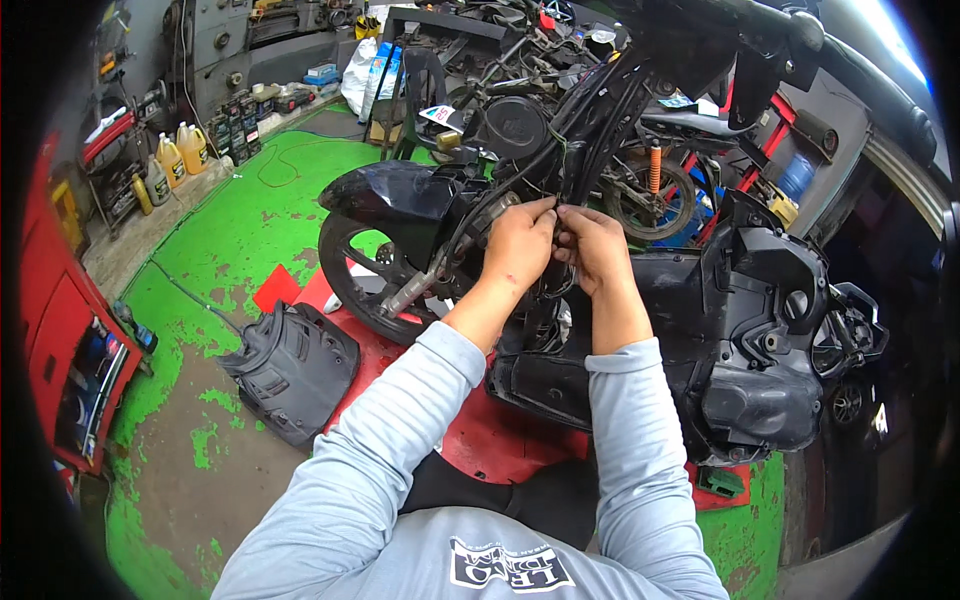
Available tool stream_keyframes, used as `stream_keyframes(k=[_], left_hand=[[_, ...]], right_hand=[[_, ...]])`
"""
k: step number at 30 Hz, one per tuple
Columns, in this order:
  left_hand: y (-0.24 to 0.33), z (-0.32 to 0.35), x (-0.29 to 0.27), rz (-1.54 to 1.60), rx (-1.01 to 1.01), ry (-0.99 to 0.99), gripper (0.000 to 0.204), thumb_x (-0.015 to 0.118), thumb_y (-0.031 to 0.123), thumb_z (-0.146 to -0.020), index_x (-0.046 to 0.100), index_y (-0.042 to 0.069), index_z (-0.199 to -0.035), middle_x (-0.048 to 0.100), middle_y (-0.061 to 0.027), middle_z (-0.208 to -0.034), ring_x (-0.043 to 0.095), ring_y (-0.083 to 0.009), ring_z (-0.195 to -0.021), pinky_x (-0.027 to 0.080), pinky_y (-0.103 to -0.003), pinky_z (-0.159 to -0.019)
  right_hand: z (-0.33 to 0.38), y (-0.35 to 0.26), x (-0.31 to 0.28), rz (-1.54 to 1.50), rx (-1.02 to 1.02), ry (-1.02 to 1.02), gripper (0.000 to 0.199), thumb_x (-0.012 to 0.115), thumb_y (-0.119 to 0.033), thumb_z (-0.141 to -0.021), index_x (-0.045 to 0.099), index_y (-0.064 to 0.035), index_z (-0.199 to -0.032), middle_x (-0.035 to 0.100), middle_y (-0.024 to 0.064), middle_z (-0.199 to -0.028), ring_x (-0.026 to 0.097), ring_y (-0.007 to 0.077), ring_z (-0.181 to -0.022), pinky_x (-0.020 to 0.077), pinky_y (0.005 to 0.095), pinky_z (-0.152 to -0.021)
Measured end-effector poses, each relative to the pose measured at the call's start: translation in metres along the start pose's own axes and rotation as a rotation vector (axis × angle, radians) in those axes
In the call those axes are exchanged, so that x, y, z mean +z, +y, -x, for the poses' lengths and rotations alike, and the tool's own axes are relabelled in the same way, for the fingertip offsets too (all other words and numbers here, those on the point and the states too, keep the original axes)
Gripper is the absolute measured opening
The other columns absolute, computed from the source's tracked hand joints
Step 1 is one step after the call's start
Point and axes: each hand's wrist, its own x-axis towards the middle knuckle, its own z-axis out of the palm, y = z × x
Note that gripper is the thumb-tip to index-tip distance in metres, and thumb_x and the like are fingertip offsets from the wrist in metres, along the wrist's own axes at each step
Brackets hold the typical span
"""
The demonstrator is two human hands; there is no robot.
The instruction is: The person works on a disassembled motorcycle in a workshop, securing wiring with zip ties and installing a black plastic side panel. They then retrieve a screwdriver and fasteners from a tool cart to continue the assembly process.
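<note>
My left hand [518, 243] and my right hand [598, 248] meet fingertip to fingertip at the stripped front of a black scooter. Both are closed in a pinch; what lies between the fingertips is too small and covered to make out. Dark cables [588, 135] run down from the handlebar [840, 60] right behind my fingers. Left of my left hand are the black front fender [385, 195], the front wheel [340, 285] and a fork leg [408, 293]. The scooter's black body panel [655, 290] extends to the right, past my right wrist.
A loose black plastic cover [300, 365] lies on the worn green floor [215, 290] at left. A red cabinet [60, 320] stands at the far left, with yellow bottles [180, 152] behind it. Another motorcycle with an orange shock absorber [655, 170] is farther back.
</note>
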Motion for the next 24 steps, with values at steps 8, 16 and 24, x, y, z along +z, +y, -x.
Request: stream_keyframes(k=[8,16,24], left_hand=[[0.011,-0.004,-0.003,0.334,-0.41,-0.066,0.036,0.055,0.029,-0.104,0.066,-0.003,-0.094,0.069,-0.0135,-0.081,0.067,-0.0199,-0.058,0.053,-0.031,-0.053],[0.008,-0.014,0.008,0.089,-0.179,0.146,0.037,0.067,0.029,-0.097,0.069,-0.003,-0.079,0.062,-0.0049,-0.062,0.059,-0.0126,-0.052,0.046,-0.031,-0.048],[0.017,-0.019,0.002,0.239,-0.308,0.042,0.024,0.067,0.019,-0.097,0.067,-0.005,-0.09,0.062,-0.005,-0.07,0.062,-0.0141,-0.054,0.051,-0.029,-0.05]], right_hand=[[-0.008,-0.006,-0.006,0.063,0.043,-0.129,0.021,0.054,-0.018,-0.101,0.066,-0.0018,-0.108,0.064,0.0018,-0.081,0.056,0.0116,-0.063,0.0474,0.0264,-0.053],[-0.003,-0.009,-0.003,0.262,-0.029,-0.133,0.023,0.055,-0.02,-0.103,0.065,-0.0018,-0.112,0.063,0.001,-0.082,0.059,0.0105,-0.066,0.0468,0.025,-0.056],[-0.011,0.004,-0.004,0.441,-0.235,0.102,0.023,0.068,-0.019,-0.093,0.073,0.0034,-0.096,0.069,0.0067,-0.073,0.061,0.0125,-0.063,0.0479,0.0291,-0.058]])
